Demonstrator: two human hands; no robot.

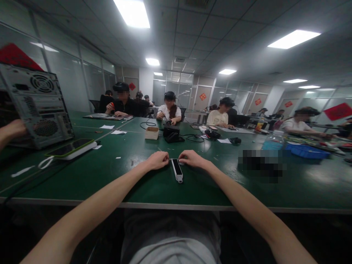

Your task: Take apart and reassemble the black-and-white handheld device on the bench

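Observation:
A slim white pen-shaped device (177, 170) with a long black screen lies on the green table between my two hands, its narrow tip toward me. My left hand (158, 160) is closed just left of its far end, fingers curled down near the tabletop. On the other side, my right hand (191, 158) is also closed, thumb and fingers bent together close to the device's far end. A small greyish bit shows under the right fingertips, too small to name. What the left fingers pinch, if anything, is hidden.
An open computer case (45, 106) stands at left, another person's hand (13, 132) at it. Near it lies a green-rimmed phone on a white power bank (73, 148). Ahead are a small box (151, 133) and black gear (172, 134); at right, a blue tray (306, 150) and a bottle (272, 141).

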